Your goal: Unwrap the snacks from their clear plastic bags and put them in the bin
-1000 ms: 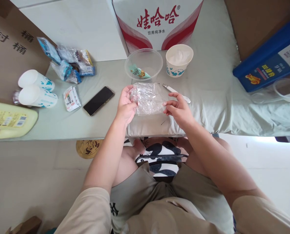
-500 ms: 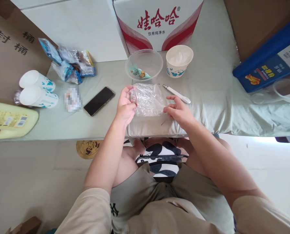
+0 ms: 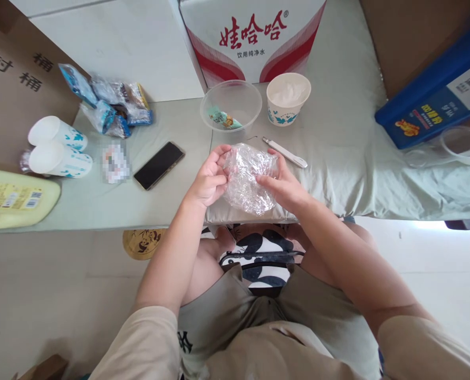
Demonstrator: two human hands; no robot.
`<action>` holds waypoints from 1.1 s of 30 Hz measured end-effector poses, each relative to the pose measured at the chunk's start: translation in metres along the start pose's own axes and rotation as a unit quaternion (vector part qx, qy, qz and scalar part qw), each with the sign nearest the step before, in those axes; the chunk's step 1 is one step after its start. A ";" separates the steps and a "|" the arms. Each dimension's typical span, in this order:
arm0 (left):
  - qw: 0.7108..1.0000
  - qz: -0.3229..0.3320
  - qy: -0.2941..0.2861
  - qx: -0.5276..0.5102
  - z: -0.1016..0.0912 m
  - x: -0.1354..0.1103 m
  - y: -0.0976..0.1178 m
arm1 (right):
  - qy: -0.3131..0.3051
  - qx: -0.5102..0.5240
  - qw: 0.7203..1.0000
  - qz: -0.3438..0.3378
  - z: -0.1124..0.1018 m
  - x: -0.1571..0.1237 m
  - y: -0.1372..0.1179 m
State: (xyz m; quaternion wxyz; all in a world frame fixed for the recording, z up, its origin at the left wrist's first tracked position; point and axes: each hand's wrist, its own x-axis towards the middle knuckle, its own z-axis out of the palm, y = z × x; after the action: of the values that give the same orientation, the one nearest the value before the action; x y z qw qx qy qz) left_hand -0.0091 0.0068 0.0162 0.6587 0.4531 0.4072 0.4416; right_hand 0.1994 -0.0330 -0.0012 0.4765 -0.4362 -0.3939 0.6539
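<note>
A crinkled, see-through sheet of plastic wrap [image 3: 250,184] is held up between both my hands over the front of the cloth-covered surface. My left hand [image 3: 211,177] pinches its left side with the fingertips. On the other side, my right hand [image 3: 284,184] grips it between thumb and fingers. Just behind lies a white utility knife [image 3: 285,152]. A clear plastic bowl [image 3: 250,103] with a green wrapper [image 3: 223,119] inside stands further back. Beside it is a paper cup [image 3: 286,100] filled with something white and translucent.
A phone [image 3: 159,165] and two paper cups [image 3: 60,158] lie to the left, near a pile of packaged snacks [image 3: 112,103]. A yellow jug [image 3: 25,198] sits at the left edge. A white carton [image 3: 254,42] is behind; a blue container [image 3: 428,100] leans at right.
My right hand has come from the wrap's edge to a fuller grip on it. The wrap has moved nearer to me and is more bunched and tilted.
</note>
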 end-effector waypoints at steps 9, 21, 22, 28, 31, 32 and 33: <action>0.999 -0.019 0.019 -0.033 -0.001 0.003 -0.005 | 0.072 -0.081 0.993 -0.038 -0.008 -0.003 -0.010; 0.991 -0.127 -0.015 0.045 0.014 0.004 -0.009 | 0.048 -0.031 0.996 -0.068 -0.008 0.000 -0.001; 0.989 -0.131 -0.005 0.067 0.014 0.004 -0.008 | 0.033 -0.044 0.998 -0.044 -0.007 -0.001 -0.002; 0.976 -0.144 0.024 0.165 0.015 0.000 -0.006 | 0.016 -0.076 0.996 0.039 -0.004 -0.005 -0.011; 0.976 -0.151 0.012 0.153 0.016 -0.001 -0.006 | 0.032 -0.072 0.997 0.024 -0.005 -0.003 -0.011; 0.978 -0.154 0.008 0.141 0.016 -0.001 -0.006 | 0.044 -0.066 0.997 0.007 -0.006 -0.002 -0.011; 0.980 -0.155 0.006 0.123 0.016 -0.001 -0.006 | 0.057 -0.056 0.997 -0.008 -0.006 -0.001 -0.010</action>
State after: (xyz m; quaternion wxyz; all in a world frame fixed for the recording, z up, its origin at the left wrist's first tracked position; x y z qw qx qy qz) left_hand 0.0072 0.0005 0.0150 0.6561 0.4595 0.5276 0.2829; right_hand 0.2084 -0.0307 0.0062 0.4784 -0.4953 -0.4058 0.6009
